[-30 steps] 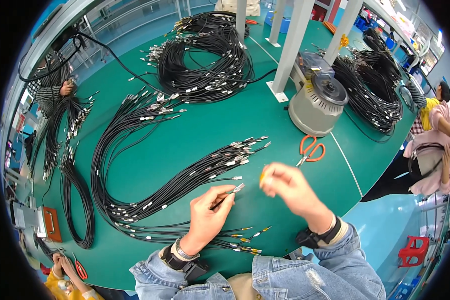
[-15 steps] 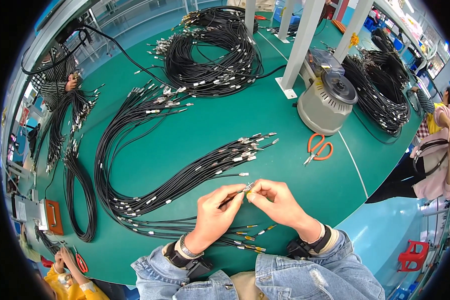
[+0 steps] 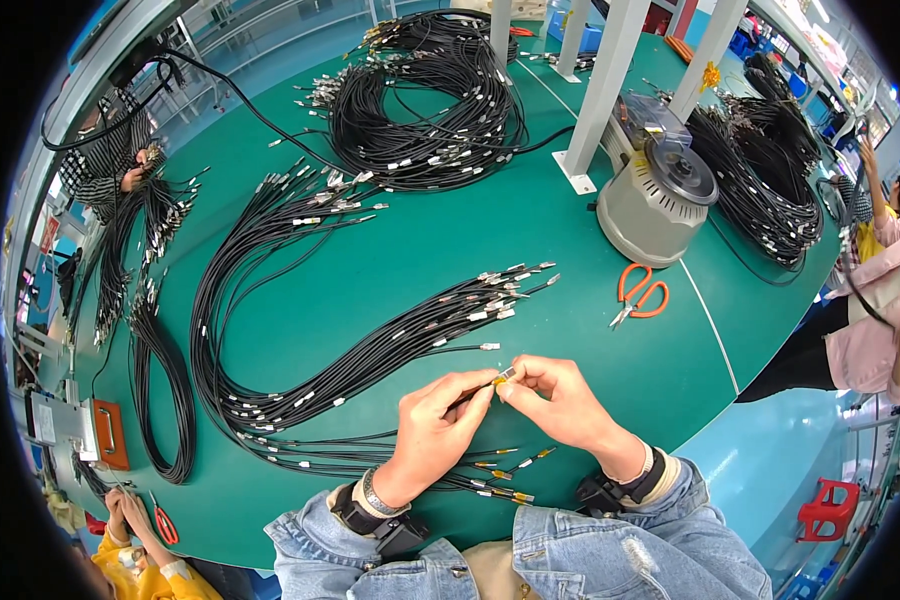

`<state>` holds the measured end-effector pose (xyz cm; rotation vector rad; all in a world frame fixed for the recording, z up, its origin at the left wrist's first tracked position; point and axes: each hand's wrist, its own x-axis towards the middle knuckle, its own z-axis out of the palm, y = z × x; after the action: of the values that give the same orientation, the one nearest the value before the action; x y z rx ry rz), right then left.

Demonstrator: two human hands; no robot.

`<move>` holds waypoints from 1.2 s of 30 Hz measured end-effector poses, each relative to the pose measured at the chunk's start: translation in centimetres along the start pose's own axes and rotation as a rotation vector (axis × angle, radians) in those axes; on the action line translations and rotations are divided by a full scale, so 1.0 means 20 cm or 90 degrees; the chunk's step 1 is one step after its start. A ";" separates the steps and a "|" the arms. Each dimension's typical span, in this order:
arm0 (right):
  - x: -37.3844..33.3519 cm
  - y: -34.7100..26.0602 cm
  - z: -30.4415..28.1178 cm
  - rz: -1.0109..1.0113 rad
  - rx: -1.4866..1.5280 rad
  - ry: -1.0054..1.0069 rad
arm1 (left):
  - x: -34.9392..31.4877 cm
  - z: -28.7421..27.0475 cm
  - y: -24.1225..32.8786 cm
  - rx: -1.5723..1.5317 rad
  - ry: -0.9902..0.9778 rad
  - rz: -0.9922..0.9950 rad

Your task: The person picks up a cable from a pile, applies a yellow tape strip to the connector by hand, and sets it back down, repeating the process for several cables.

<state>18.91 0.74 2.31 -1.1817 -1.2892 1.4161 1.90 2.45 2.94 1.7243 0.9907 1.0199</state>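
My left hand [image 3: 432, 425] pinches a black cable close to its end, with thumb and fingers pressed together. The silver connector [image 3: 509, 374] at the cable's tip points up and right between my two hands. A small piece of yellow tape [image 3: 500, 382] lies against the cable just below the connector. My right hand [image 3: 562, 402] closes thumb and forefinger on this tape, and its other fingers are curled. Left of and below my hands, several cable ends with yellow tape [image 3: 500, 493] rest on the green table [image 3: 610, 365]. A large cable bundle [image 3: 320, 388] curves behind my left hand.
Orange-handled scissors [image 3: 638, 298] lie beyond my right hand, near a grey round machine [image 3: 653, 205]. Coiled cables [image 3: 420, 125] sit at the back, more cables [image 3: 755, 190] at the far right. Grey posts [image 3: 602, 100] rise from the table. Co-workers are at both sides.
The connector has turned to point up and right, and the yellow tape now sits closer against the cable. My right fingers have shifted slightly. At the far right a co-worker's arm has risen.
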 end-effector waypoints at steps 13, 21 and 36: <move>0.00 -0.01 0.00 0.018 0.007 -0.003 | 0.00 0.00 0.00 0.013 -0.003 0.000; 0.00 0.01 -0.01 0.024 0.019 -0.007 | 0.00 0.01 0.02 0.082 0.007 0.009; -0.01 -0.02 -0.01 0.049 0.086 -0.041 | 0.01 0.01 -0.04 0.311 0.127 0.291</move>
<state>19.13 0.69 2.75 -1.1126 -1.1829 1.5831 2.05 2.78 2.16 2.3611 1.0556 1.3371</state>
